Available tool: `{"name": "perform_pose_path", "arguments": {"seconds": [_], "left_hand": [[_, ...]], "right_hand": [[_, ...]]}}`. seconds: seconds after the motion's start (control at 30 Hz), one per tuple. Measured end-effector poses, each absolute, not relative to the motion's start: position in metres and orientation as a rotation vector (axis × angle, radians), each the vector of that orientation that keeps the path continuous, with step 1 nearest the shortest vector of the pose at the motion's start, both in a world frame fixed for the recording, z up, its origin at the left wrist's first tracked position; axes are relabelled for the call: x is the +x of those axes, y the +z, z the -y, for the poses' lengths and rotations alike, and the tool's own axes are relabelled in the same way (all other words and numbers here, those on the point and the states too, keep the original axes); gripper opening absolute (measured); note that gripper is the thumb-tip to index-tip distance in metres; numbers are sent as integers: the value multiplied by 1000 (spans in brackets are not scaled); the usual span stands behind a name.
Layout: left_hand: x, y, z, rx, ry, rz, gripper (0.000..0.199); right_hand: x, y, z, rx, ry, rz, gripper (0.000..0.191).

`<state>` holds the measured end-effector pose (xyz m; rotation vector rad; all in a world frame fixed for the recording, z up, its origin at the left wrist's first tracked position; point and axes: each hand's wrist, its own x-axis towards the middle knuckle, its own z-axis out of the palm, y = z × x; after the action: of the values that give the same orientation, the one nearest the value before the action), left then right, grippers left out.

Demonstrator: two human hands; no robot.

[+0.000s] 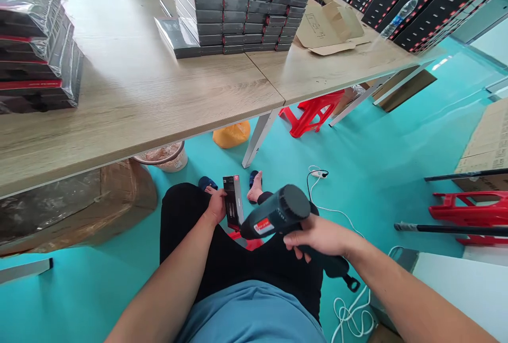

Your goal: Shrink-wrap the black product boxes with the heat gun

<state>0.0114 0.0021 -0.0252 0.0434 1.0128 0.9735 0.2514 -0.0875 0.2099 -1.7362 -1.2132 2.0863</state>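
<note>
My left hand (216,205) grips a slim black box (230,200) by its left edge, holding it upright above my lap, with a grey-white side facing right. Closed round the handle of a dark heat gun (278,211) is my right hand (313,234). The gun has a red and white label, and its nozzle points left, at the lower end of the box. Whether nozzle and box touch, I cannot tell.
A wooden table (159,105) spans the front, bearing stacked black boxes (246,9), wrapped boxes (35,41) at left and an open carton (329,23). Below are a bin (170,158), a large carton (130,200) and a red stool (309,115). A white cable (337,210) crosses the floor.
</note>
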Motion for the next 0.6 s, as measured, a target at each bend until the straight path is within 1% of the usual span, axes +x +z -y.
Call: {"name": "perform_pose_path", "arguments": {"seconds": [0.1, 0.17, 0.2, 0.27, 0.33, 0.37, 0.43, 0.6], "left_hand": [[12, -22, -4, 35, 1064, -1038, 19], [11, -17, -3, 57, 1025, -1002, 23], [10, -13, -3, 67, 981, -977, 29], [5, -6, -1, 66, 896, -914, 48], [0, 1, 0, 37, 856, -825, 64], [-2, 4, 1, 19, 845, -770, 68], [-6, 7, 2, -6, 804, -646, 70], [-9, 8, 3, 1, 716, -457, 74]], "right_hand": [[255, 207, 109, -1759, 2092, 1144, 18], [259, 204, 119, -1745, 2038, 1005, 23], [262, 202, 122, -1727, 2005, 917, 27], [267, 197, 127, -1684, 1923, 721, 33], [272, 191, 128, -1629, 1833, 518, 35], [273, 187, 129, -1593, 1792, 417, 34], [275, 180, 129, -1500, 1737, 241, 31], [271, 160, 126, -1318, 1739, -12, 21]]}}
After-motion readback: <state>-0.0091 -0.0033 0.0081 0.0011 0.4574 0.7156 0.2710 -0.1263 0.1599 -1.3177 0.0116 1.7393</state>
